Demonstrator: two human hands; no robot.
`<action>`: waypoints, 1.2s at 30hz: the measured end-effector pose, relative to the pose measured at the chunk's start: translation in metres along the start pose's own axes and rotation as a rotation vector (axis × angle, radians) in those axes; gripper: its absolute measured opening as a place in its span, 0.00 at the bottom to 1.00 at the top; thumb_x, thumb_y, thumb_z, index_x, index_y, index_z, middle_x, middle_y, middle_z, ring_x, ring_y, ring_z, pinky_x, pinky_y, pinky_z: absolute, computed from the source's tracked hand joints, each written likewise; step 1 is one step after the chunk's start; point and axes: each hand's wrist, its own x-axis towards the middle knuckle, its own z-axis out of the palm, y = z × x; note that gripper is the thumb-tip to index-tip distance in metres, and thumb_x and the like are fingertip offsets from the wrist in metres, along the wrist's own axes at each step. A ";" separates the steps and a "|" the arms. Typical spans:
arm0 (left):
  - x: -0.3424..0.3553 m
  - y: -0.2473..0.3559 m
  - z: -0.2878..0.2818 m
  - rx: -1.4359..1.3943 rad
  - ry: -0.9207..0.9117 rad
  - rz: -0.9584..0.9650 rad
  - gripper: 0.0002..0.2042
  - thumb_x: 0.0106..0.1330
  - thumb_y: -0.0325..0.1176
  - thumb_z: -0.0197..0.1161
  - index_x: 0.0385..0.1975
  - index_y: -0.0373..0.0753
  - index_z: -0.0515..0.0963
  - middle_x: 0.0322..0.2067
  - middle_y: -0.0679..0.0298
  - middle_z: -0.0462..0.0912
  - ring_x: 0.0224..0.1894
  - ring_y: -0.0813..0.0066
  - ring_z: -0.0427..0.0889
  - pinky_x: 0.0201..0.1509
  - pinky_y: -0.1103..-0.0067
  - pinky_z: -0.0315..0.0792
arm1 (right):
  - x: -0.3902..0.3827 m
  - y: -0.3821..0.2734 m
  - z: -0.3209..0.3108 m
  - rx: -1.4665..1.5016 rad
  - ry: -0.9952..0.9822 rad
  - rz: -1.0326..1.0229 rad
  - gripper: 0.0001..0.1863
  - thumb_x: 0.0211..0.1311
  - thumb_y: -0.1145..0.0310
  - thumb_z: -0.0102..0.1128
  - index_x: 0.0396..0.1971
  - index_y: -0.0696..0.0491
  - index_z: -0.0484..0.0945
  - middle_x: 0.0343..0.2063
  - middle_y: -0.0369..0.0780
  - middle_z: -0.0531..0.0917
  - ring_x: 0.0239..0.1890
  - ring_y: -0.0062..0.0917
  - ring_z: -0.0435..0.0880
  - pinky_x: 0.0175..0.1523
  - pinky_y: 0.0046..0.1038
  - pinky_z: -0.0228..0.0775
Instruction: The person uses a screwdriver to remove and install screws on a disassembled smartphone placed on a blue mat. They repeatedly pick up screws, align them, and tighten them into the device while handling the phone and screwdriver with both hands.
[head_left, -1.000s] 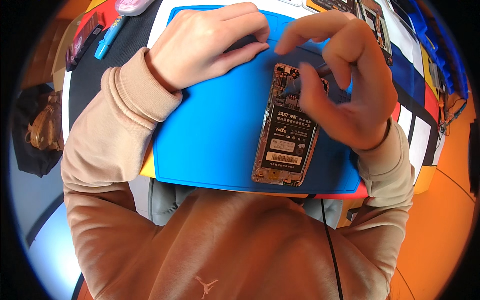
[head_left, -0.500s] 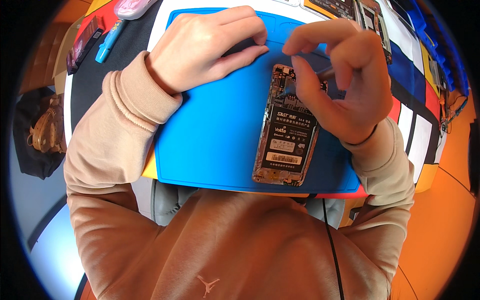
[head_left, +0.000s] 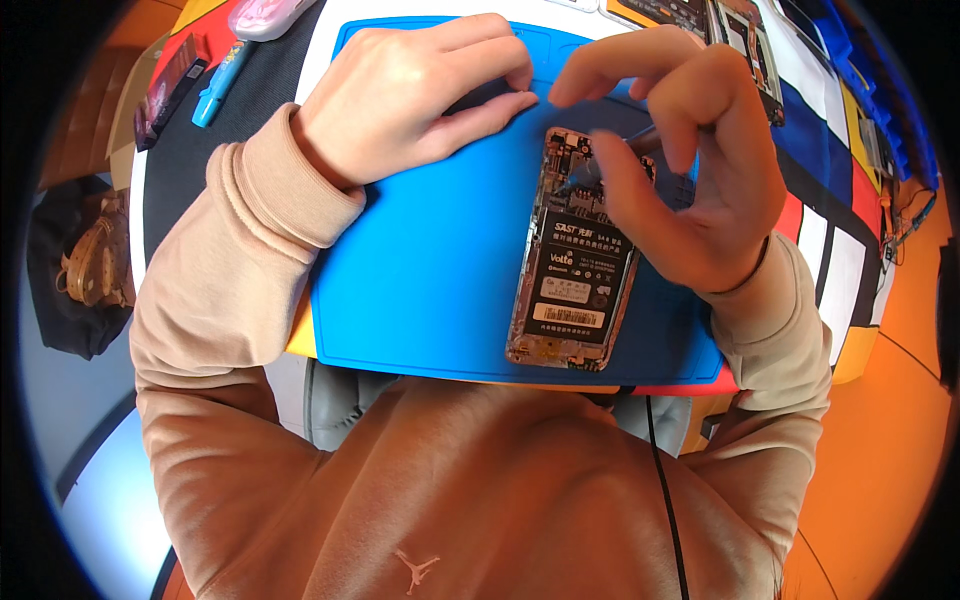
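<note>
An opened phone [head_left: 570, 290] lies face down on a blue work mat [head_left: 430, 270], its black battery and circuit board bare. My right hand [head_left: 700, 170] hovers over the phone's upper end, thumb and index finger apart with nothing between the tips. Its thumb is blurred and covers part of the board. Behind that thumb a thin greyish shape shows, too hidden to name. To the left, my left hand [head_left: 420, 95] rests on the mat with curled fingers, thumb and index tips close together. Whether anything is pinched there I cannot see.
More opened phone parts [head_left: 745, 50] lie past the mat at the far right, near blue plastic bins [head_left: 850, 70]. At the far left are a light-blue pen-like tool [head_left: 218, 85], a pink-and-white case [head_left: 265, 15] and a dark narrow box [head_left: 170, 100].
My right thumb and index finger have spread further apart, and the hand has shifted slightly. My left hand and the phone have stayed in place.
</note>
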 end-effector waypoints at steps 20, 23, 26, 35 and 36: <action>0.003 -0.002 0.007 0.019 0.050 0.099 0.06 0.63 0.35 0.68 0.32 0.41 0.79 0.31 0.66 0.80 0.27 0.66 0.81 0.30 0.78 0.76 | -0.024 0.015 0.042 0.569 0.680 0.332 0.11 0.73 0.75 0.52 0.47 0.58 0.59 0.30 0.45 0.81 0.24 0.18 0.79 0.30 0.16 0.74; 0.003 -0.001 0.005 0.023 0.032 0.093 0.06 0.63 0.34 0.68 0.31 0.40 0.79 0.31 0.65 0.79 0.27 0.66 0.81 0.29 0.78 0.75 | -0.024 0.018 0.049 0.564 0.681 0.293 0.12 0.72 0.76 0.53 0.46 0.59 0.59 0.30 0.45 0.81 0.25 0.17 0.79 0.31 0.15 0.75; 0.004 -0.001 0.004 0.020 0.023 0.094 0.07 0.62 0.35 0.68 0.31 0.40 0.79 0.31 0.65 0.79 0.26 0.67 0.81 0.28 0.78 0.75 | -0.024 0.023 0.053 0.501 0.660 0.244 0.12 0.71 0.78 0.52 0.46 0.60 0.59 0.31 0.45 0.80 0.26 0.17 0.79 0.31 0.15 0.75; 0.004 -0.001 0.005 0.013 0.029 0.104 0.07 0.62 0.35 0.69 0.31 0.40 0.79 0.31 0.66 0.79 0.26 0.67 0.81 0.28 0.78 0.75 | -0.025 0.024 0.053 0.468 0.624 0.196 0.12 0.71 0.79 0.52 0.47 0.61 0.60 0.32 0.46 0.79 0.28 0.17 0.79 0.32 0.15 0.76; 0.004 -0.001 0.005 -0.001 0.030 0.098 0.07 0.62 0.34 0.69 0.31 0.40 0.79 0.31 0.66 0.79 0.26 0.67 0.81 0.28 0.78 0.75 | -0.025 0.023 0.053 0.464 0.616 0.201 0.12 0.71 0.79 0.52 0.47 0.62 0.59 0.32 0.46 0.79 0.28 0.17 0.79 0.32 0.15 0.76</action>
